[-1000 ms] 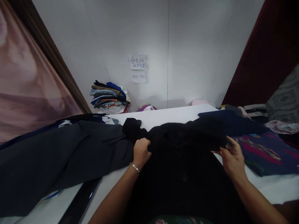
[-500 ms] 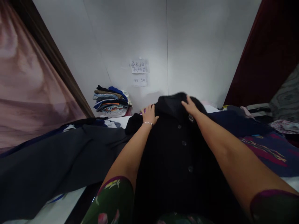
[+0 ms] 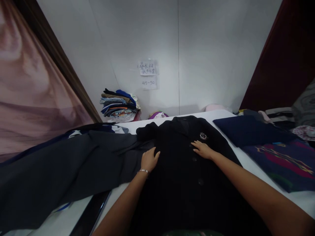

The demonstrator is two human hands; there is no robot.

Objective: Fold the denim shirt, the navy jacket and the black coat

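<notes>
A black buttoned coat lies spread front side up on the white table, its collar at the far end. On its chest sits a silver-coloured badge. My left hand rests at the coat's left edge, fingers extended and thumb apart. Just below the badge, near the button line, my right hand lies on the cloth with its fingers spread. The coat's lower end runs out of view toward me.
Dark grey clothing covers the table's left side. Folded garments, one navy and one patterned, lie on the right. A stack of folded clothes stands against the wall, beside paper signs. A pink curtain hangs left.
The coat's collar end, raised before, now lies flat on the table. Both hands have moved back toward me, from the shoulders to the chest area. The badge has come into full view.
</notes>
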